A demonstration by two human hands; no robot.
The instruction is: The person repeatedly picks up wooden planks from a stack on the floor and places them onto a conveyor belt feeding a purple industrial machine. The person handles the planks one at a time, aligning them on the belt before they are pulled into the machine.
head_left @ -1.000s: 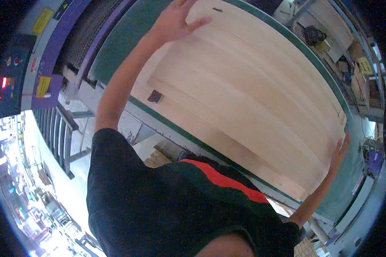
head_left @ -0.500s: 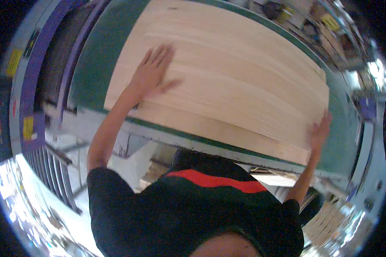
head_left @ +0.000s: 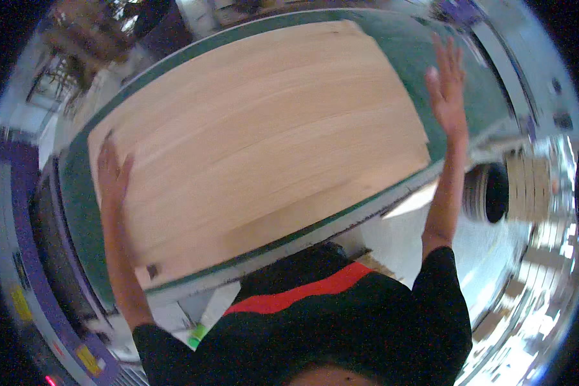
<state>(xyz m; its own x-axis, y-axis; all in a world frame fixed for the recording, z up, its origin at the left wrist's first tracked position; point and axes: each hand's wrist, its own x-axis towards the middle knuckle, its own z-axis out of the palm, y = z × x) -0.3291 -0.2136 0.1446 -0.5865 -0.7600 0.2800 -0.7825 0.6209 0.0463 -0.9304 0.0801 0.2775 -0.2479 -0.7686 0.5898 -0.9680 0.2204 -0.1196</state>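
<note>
Several pale wooden boards (head_left: pixel 257 135) lie flat, edge against edge, on a green belt (head_left: pixel 80 186). At their left end my left hand (head_left: pixel 114 174) rests on or just over the wood, its fingers apart and slightly blurred. My right hand (head_left: pixel 448 93) is beyond the boards' right end, above the bare green belt, fingers spread and nothing in them; whether it touches the belt I cannot tell. A small dark mark (head_left: pixel 152 271) shows on the wood at the near left corner.
Purple-and-grey machine housing (head_left: pixel 19 212) runs along the left. A grey metal frame (head_left: pixel 514 71) stands at the far right. On the right are a round dark-mouthed bin (head_left: pixel 489 193) and stacked wood pieces (head_left: pixel 529 188). A green object (head_left: pixel 197 336) shows below the belt's near edge.
The view has swung round, so the boards now slant the other way. My left hand has shifted to the boards' left end; my right hand has left their right edge and moved outward over the belt.
</note>
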